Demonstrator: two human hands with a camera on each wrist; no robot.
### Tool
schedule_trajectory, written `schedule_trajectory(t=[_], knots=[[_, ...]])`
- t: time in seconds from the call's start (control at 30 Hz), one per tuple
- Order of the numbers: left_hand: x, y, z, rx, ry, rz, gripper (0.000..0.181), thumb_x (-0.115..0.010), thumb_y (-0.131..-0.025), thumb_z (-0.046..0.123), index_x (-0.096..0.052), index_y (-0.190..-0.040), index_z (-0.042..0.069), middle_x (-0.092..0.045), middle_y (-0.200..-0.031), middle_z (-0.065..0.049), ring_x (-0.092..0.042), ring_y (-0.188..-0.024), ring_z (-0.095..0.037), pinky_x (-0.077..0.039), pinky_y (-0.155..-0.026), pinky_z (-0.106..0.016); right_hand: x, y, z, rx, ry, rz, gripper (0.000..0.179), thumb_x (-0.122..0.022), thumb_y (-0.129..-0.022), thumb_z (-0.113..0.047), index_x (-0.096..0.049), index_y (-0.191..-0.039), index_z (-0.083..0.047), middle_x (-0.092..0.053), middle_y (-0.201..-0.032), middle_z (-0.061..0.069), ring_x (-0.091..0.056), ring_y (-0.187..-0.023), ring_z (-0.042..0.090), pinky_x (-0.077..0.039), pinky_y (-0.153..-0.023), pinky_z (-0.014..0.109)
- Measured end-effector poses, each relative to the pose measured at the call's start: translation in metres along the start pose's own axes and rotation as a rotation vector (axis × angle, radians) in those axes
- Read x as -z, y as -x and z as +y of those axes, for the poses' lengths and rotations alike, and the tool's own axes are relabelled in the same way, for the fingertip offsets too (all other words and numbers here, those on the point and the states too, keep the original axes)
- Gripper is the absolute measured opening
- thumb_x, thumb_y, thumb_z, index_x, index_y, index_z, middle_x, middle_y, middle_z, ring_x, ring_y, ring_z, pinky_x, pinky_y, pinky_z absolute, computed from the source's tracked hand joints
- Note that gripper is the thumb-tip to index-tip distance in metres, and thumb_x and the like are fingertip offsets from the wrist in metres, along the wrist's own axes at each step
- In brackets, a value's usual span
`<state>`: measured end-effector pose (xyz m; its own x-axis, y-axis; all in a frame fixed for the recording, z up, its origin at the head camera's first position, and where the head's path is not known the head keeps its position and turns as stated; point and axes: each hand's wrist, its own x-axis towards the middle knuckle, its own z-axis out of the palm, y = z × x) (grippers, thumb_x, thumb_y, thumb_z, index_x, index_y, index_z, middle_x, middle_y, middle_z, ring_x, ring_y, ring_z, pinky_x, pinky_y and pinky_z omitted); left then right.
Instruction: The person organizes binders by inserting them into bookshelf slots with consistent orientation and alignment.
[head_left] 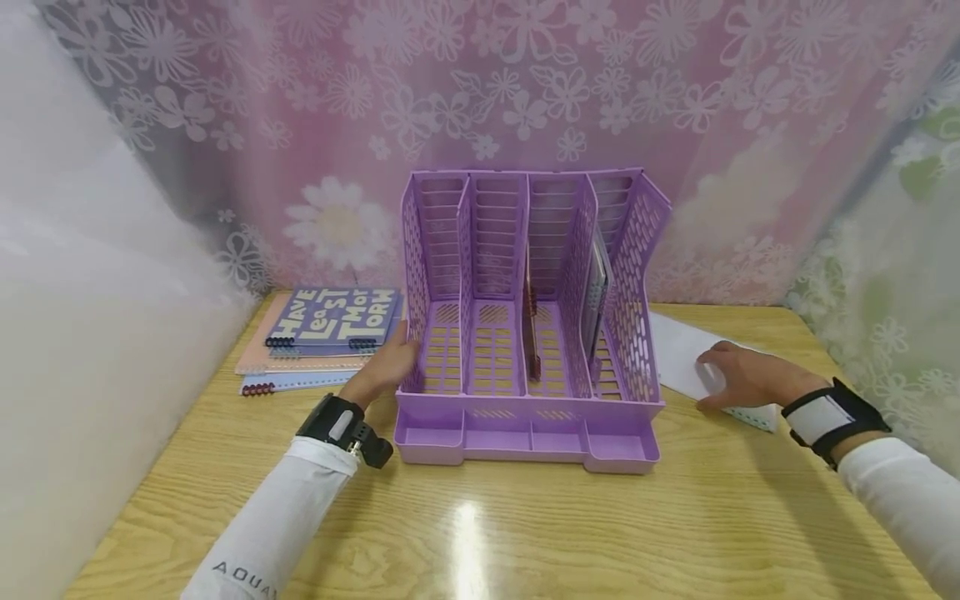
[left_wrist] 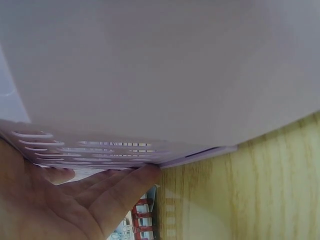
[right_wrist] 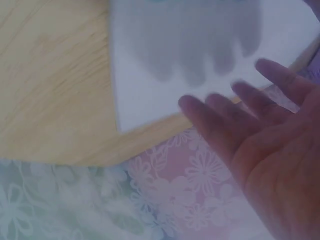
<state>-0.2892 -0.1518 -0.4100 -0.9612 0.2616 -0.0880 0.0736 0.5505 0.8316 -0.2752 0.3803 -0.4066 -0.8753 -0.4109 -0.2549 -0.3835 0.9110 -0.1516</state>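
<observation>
A purple desktop file rack [head_left: 525, 406] with several upright compartments stands in the middle of the table. My left hand [head_left: 386, 365] lies against the rack's left side wall, its fingers stretched along the slotted panel [left_wrist: 95, 150] in the left wrist view. To the right of the rack is a flat white notebook [head_left: 678, 342], bound along its near edge. Over it hovers my right hand [head_left: 750, 377], fingers spread; its shadow falls on the white cover in the right wrist view. A brown spiral notebook [head_left: 529, 333] and a thin grey-edged notebook [head_left: 594, 292] stand in separate right-hand compartments.
Left of the rack lies a stack of spiral notebooks, with a blue lettered one [head_left: 333, 317] on top and a peach one [head_left: 262, 350] below. Small open trays [head_left: 495, 440] run along the rack's front. A floral curtain [head_left: 480, 92] hangs behind the wooden table [head_left: 555, 533].
</observation>
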Motion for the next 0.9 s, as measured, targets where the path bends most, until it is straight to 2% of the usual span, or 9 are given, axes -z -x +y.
schedule_trajectory(t=[0.13,0.23,0.37,0.53,0.7,0.83,0.9], knots=[[-0.002,-0.001,0.000,-0.023,0.028,-0.007,0.053,-0.025,-0.102,0.018,-0.011,-0.150,0.001,-0.028,-0.147,-0.028,-0.027,-0.134,-0.042,-0.018,-0.111,-0.051,-0.001,-0.002,0.002,-0.046,-0.071,-0.047,0.102,-0.071,-0.074,-0.061,-0.039,-0.137,0.012,-0.027,-0.138,0.042,-0.032,-0.122,0.059,-0.034,-0.094,0.066],[-0.004,-0.002,-0.001,-0.031,0.055,-0.018,0.051,-0.025,-0.102,0.017,-0.012,-0.149,0.001,-0.031,-0.144,-0.029,-0.029,-0.133,-0.042,-0.018,-0.111,-0.051,-0.003,-0.001,0.006,-0.092,-0.090,-0.091,0.107,-0.068,-0.076,-0.063,-0.031,-0.139,0.015,-0.022,-0.139,0.045,-0.025,-0.123,0.061,-0.029,-0.095,0.069],[-0.007,-0.002,-0.001,-0.020,0.055,-0.033,0.050,-0.025,-0.102,0.017,-0.014,-0.147,0.000,-0.032,-0.142,-0.029,-0.029,-0.134,-0.040,-0.018,-0.111,-0.050,-0.008,0.001,0.011,-0.103,-0.072,-0.085,0.107,-0.067,-0.076,-0.064,-0.034,-0.136,0.017,-0.027,-0.136,0.045,-0.029,-0.121,0.061,-0.032,-0.093,0.068],[-0.006,-0.001,0.000,-0.009,0.030,-0.011,0.052,-0.026,-0.102,0.018,-0.011,-0.149,0.001,-0.031,-0.145,-0.028,-0.028,-0.134,-0.040,-0.020,-0.111,-0.050,-0.005,-0.003,0.013,-0.055,-0.056,-0.070,0.098,-0.066,-0.079,-0.060,-0.040,-0.132,0.018,-0.039,-0.131,0.042,-0.036,-0.119,0.058,-0.035,-0.094,0.064],[-0.002,-0.002,-0.002,-0.030,0.019,0.007,0.052,-0.026,-0.102,0.017,-0.011,-0.149,0.001,-0.031,-0.145,-0.028,-0.029,-0.134,-0.039,-0.019,-0.112,-0.048,0.005,-0.013,0.009,-0.008,0.035,-0.091,0.091,-0.066,-0.079,-0.060,-0.050,-0.123,0.018,-0.051,-0.120,0.038,-0.048,-0.112,0.053,-0.041,-0.090,0.060],[-0.001,-0.003,-0.004,-0.021,0.011,0.004,0.054,-0.027,-0.102,0.018,-0.009,-0.150,0.002,-0.026,-0.148,-0.026,-0.025,-0.136,-0.039,-0.016,-0.112,-0.048,0.008,-0.016,0.001,-0.006,0.063,-0.116,0.081,-0.071,-0.077,-0.054,-0.055,-0.118,0.014,-0.059,-0.110,0.028,-0.057,-0.101,0.042,-0.047,-0.083,0.054],[0.000,-0.003,-0.004,-0.021,0.011,0.003,0.054,-0.027,-0.102,0.019,-0.008,-0.151,0.003,-0.025,-0.149,-0.026,-0.024,-0.136,-0.039,-0.016,-0.112,-0.048,0.007,-0.017,-0.004,-0.024,0.070,-0.128,0.069,-0.074,-0.074,-0.047,-0.057,-0.112,0.010,-0.061,-0.101,0.020,-0.058,-0.090,0.035,-0.048,-0.077,0.049]])
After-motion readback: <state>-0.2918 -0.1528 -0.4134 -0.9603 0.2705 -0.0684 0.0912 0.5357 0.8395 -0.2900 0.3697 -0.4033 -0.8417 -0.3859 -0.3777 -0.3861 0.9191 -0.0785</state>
